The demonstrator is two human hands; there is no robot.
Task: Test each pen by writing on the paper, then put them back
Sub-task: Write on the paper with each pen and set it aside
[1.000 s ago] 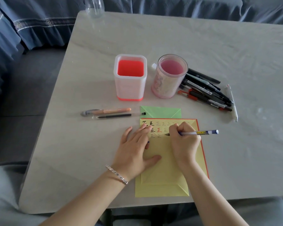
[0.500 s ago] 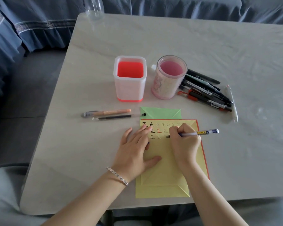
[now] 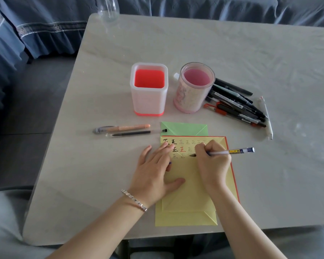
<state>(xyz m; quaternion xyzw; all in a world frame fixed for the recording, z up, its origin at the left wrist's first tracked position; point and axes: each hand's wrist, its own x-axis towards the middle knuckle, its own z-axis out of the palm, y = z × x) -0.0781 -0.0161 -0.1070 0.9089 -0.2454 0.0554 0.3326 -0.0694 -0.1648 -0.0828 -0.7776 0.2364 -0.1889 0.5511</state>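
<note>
A yellow paper (image 3: 187, 187) lies near the table's front edge, with rows of written characters along its top. My right hand (image 3: 212, 163) grips a clear pen with a blue end (image 3: 232, 151), its tip touching the paper in the third row. My left hand (image 3: 153, 174) presses flat on the paper's left edge; a small dark blue thing shows under its fingers. A square orange-bottomed holder (image 3: 149, 90) and a round pink holder (image 3: 194, 86) stand behind the paper. A pile of dark and red pens (image 3: 234, 103) lies right of the round holder.
Two pens, one peach (image 3: 123, 128) and one clear with a dark core (image 3: 135, 133), lie left of a green paper (image 3: 185, 128). A white pen (image 3: 266, 116) lies beside the pile. A clear bottle (image 3: 108, 8) stands at the table's far edge. Blue fabric surrounds the table (image 3: 269, 165).
The pen tip has made small strokes in the third row of characters. My left hand has stayed flat on the paper.
</note>
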